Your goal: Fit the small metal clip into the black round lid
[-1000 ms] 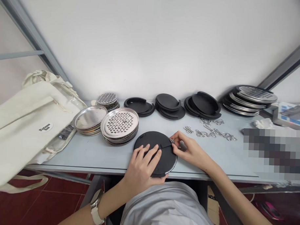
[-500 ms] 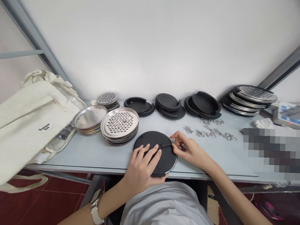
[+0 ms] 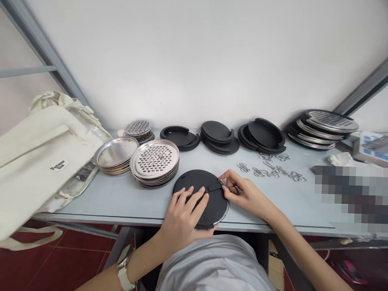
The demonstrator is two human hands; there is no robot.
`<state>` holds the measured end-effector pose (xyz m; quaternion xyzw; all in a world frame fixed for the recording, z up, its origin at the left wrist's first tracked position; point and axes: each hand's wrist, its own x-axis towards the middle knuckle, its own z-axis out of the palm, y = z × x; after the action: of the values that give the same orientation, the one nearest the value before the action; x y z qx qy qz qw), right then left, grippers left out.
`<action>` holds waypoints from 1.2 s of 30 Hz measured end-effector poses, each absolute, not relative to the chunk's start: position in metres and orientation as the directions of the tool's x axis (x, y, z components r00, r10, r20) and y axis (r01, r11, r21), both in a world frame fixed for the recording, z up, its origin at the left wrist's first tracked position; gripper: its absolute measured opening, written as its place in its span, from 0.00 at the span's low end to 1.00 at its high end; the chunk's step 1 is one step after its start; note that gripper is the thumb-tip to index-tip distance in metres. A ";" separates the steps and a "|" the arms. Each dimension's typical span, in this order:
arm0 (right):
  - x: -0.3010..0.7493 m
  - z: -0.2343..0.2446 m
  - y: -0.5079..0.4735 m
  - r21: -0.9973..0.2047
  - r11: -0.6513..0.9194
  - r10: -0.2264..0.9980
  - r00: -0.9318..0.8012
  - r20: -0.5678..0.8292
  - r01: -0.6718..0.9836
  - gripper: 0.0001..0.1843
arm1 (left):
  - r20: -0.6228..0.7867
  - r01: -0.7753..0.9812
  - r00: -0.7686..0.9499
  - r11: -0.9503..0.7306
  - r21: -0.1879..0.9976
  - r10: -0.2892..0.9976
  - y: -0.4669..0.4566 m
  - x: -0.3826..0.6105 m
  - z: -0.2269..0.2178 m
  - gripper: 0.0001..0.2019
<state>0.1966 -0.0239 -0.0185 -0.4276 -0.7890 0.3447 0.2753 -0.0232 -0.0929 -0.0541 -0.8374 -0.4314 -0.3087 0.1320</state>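
Note:
A round black disc point(image 3: 197, 182) lies flat at the table's front edge, a slot running in from its right rim. My left hand point(image 3: 182, 217) rests on the disc's near half with its fingers stretched out flat. My right hand point(image 3: 245, 195) sits at the disc's right rim, thumb and forefinger pinched on a small metal wire clip point(image 3: 223, 183) held at the mouth of the slot.
Several loose wire clips point(image 3: 272, 170) lie right of the disc. Stacks of perforated metal plates point(image 3: 154, 160) and plain metal plates point(image 3: 116, 154) stand to the left, black discs point(image 3: 218, 137) along the wall, assembled discs point(image 3: 323, 128) at the far right. A cream bag point(image 3: 34, 157) overhangs the table's left end.
My right hand has shifted very slightly left at the slot with the clip. My left hand and the disc have stayed where they were.

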 end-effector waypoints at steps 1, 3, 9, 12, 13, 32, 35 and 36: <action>0.197 -0.019 -0.024 -0.778 0.397 0.864 -0.483 0.138 0.487 0.08 | 0.632 0.805 0.437 -0.591 0.043 0.641 -0.093 -0.023 -0.054 0.29; 0.197 -0.019 -0.024 -0.776 0.398 0.863 -0.487 0.136 0.489 0.08 | 0.631 0.804 0.439 -0.593 0.041 0.640 -0.093 -0.023 -0.054 0.29; 0.199 -0.021 -0.023 -0.768 0.409 0.856 -0.500 0.136 0.492 0.08 | 0.628 0.790 0.436 -0.609 0.077 0.645 -0.093 -0.023 -0.055 0.28; 0.199 -0.021 -0.023 -0.770 0.406 0.855 -0.502 0.129 0.493 0.09 | 0.632 0.785 0.434 -0.613 0.083 0.642 -0.093 -0.023 -0.055 0.27; 0.199 -0.020 -0.023 -0.771 0.404 0.856 -0.500 0.130 0.492 0.09 | 0.634 0.785 0.434 -0.614 0.084 0.641 -0.092 -0.023 -0.055 0.27; 0.201 -0.021 -0.022 -0.803 0.374 0.861 -0.495 0.115 0.464 0.10 | 0.637 0.780 0.435 -0.620 0.087 0.637 -0.092 -0.023 -0.055 0.28; 0.200 -0.021 -0.022 -0.798 0.374 0.864 -0.489 0.116 0.472 0.09 | 0.636 0.778 0.436 -0.622 0.090 0.636 -0.092 -0.023 -0.055 0.28; 0.200 -0.021 -0.021 -0.796 0.376 0.864 -0.489 0.117 0.474 0.09 | 0.637 0.778 0.435 -0.622 0.091 0.637 -0.093 -0.023 -0.055 0.28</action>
<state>0.2002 -0.0215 -0.0207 -0.4267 -0.7840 0.3606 0.2707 -0.0232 -0.0926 -0.0554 -0.8401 -0.4209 -0.3245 0.1086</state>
